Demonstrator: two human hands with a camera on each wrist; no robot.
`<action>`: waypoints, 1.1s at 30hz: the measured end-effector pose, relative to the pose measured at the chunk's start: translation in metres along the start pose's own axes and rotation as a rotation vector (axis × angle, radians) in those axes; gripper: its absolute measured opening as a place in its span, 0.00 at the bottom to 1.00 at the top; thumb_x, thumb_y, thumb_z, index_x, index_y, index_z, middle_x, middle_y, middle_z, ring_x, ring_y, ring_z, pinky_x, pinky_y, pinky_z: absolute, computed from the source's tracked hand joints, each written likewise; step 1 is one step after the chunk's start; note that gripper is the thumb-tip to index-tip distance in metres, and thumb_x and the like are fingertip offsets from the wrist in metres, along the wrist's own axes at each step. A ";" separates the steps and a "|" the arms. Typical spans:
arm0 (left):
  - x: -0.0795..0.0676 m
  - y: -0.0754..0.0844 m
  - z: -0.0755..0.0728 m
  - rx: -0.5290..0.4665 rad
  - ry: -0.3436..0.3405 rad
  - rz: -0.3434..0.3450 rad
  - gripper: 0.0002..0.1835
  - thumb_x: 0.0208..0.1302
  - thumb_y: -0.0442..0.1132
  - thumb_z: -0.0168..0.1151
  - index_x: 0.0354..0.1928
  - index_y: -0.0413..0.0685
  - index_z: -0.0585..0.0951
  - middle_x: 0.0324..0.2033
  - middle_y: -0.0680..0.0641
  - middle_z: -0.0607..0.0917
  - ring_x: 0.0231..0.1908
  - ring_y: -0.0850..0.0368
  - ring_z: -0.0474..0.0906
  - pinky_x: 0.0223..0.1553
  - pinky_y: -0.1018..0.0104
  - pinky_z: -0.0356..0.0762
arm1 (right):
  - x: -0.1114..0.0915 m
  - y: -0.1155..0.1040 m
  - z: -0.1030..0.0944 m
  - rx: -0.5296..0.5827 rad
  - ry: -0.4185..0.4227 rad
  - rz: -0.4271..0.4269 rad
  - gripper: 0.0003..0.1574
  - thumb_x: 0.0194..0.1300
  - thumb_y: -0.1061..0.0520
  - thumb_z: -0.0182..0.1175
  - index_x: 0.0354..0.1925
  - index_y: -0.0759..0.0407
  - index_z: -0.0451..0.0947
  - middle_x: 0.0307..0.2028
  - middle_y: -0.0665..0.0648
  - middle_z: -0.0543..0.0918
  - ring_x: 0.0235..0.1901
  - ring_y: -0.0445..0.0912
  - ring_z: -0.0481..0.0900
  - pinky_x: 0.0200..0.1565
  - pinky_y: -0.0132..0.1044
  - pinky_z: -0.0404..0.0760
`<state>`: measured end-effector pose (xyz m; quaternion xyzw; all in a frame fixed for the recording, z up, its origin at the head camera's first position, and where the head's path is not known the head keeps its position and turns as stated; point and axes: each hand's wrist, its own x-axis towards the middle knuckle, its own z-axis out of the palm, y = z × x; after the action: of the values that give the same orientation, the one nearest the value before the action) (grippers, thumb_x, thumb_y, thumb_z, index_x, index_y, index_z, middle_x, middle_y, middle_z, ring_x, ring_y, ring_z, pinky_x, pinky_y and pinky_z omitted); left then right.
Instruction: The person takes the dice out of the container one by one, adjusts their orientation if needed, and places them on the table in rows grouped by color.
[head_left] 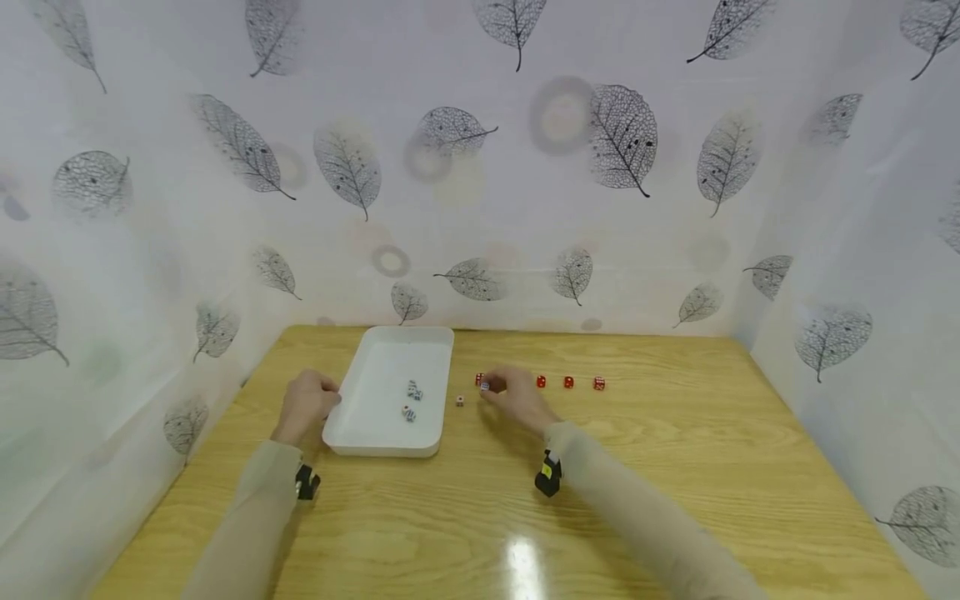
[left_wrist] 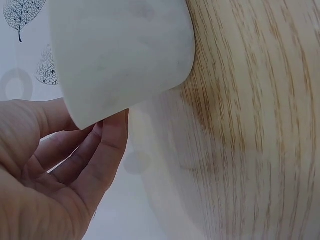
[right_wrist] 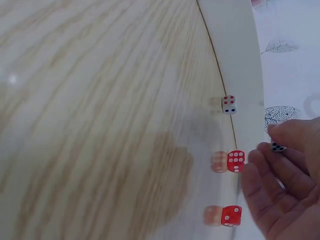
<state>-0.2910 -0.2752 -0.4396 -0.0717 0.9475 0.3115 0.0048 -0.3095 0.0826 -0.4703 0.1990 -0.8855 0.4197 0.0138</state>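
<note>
My left hand (head_left: 306,404) grips the left side of a white tray (head_left: 371,367). In the left wrist view its fingers (left_wrist: 107,155) curl at the edge of the tray wall (left_wrist: 120,55). Several white dice (head_left: 415,390) lie inside the tray, toward its right side. Just right of the tray, my right hand (head_left: 517,396) pinches a white die (right_wrist: 278,146) with dark pips between thumb and fingers. Close by that hand, another white die (head_left: 461,401) and a red die (head_left: 479,379) sit on the table.
Farther right, a red die (head_left: 541,381), a second red die (head_left: 568,382) and a third red die (head_left: 599,383) stand in a row on the wooden table (head_left: 675,467). Leaf-patterned curtains (head_left: 480,208) enclose the table at the back and sides.
</note>
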 end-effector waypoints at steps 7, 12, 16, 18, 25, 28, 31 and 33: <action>-0.001 0.003 -0.001 -0.003 -0.008 -0.010 0.12 0.61 0.31 0.56 0.41 0.30 0.83 0.39 0.34 0.85 0.34 0.47 0.80 0.30 0.63 0.76 | 0.002 0.004 -0.003 -0.079 -0.051 0.057 0.11 0.63 0.60 0.65 0.45 0.61 0.84 0.39 0.53 0.86 0.39 0.44 0.81 0.45 0.39 0.81; -0.001 0.003 -0.003 -0.002 -0.004 0.012 0.12 0.61 0.31 0.56 0.41 0.30 0.83 0.39 0.34 0.85 0.33 0.47 0.80 0.29 0.63 0.76 | 0.003 0.003 -0.003 -0.084 -0.085 0.104 0.09 0.62 0.60 0.66 0.42 0.59 0.84 0.36 0.52 0.85 0.38 0.44 0.80 0.43 0.40 0.80; -0.001 0.003 -0.002 0.002 -0.011 0.021 0.11 0.61 0.31 0.56 0.40 0.30 0.83 0.39 0.33 0.85 0.34 0.47 0.80 0.30 0.63 0.77 | 0.003 0.003 -0.001 -0.121 -0.093 0.128 0.06 0.60 0.59 0.67 0.38 0.57 0.85 0.36 0.51 0.85 0.38 0.44 0.79 0.45 0.41 0.79; -0.001 0.003 -0.002 0.003 -0.015 0.015 0.11 0.61 0.31 0.56 0.40 0.31 0.83 0.39 0.34 0.85 0.34 0.47 0.80 0.30 0.63 0.76 | 0.004 0.003 0.000 -0.150 -0.097 0.130 0.05 0.60 0.58 0.68 0.37 0.55 0.85 0.36 0.51 0.85 0.39 0.44 0.79 0.46 0.41 0.79; -0.001 0.002 -0.002 0.003 -0.016 0.015 0.11 0.60 0.31 0.56 0.39 0.31 0.83 0.38 0.34 0.85 0.33 0.48 0.80 0.29 0.63 0.76 | 0.007 0.001 0.005 -0.186 -0.100 0.158 0.05 0.59 0.57 0.69 0.36 0.54 0.86 0.37 0.51 0.86 0.40 0.44 0.80 0.49 0.42 0.79; 0.000 0.001 -0.002 0.006 -0.016 0.015 0.11 0.60 0.31 0.56 0.39 0.31 0.83 0.37 0.35 0.85 0.33 0.48 0.80 0.28 0.62 0.76 | 0.008 0.001 0.006 -0.189 -0.100 0.177 0.06 0.60 0.57 0.68 0.37 0.54 0.86 0.38 0.51 0.85 0.41 0.45 0.80 0.49 0.42 0.79; 0.001 0.000 -0.001 0.008 -0.015 0.006 0.11 0.60 0.31 0.56 0.39 0.31 0.83 0.37 0.35 0.85 0.33 0.48 0.80 0.29 0.63 0.76 | 0.009 0.001 0.007 -0.198 -0.098 0.187 0.06 0.60 0.56 0.68 0.37 0.53 0.85 0.38 0.51 0.85 0.41 0.45 0.80 0.49 0.42 0.79; 0.001 0.000 0.000 0.008 -0.018 -0.001 0.10 0.60 0.31 0.56 0.39 0.31 0.83 0.37 0.35 0.85 0.32 0.49 0.79 0.29 0.64 0.76 | 0.009 0.001 0.007 -0.208 -0.098 0.189 0.05 0.60 0.56 0.68 0.36 0.53 0.85 0.38 0.51 0.85 0.40 0.44 0.79 0.49 0.42 0.79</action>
<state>-0.2921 -0.2758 -0.4398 -0.0691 0.9487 0.3083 0.0137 -0.3171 0.0746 -0.4741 0.1325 -0.9386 0.3148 -0.0485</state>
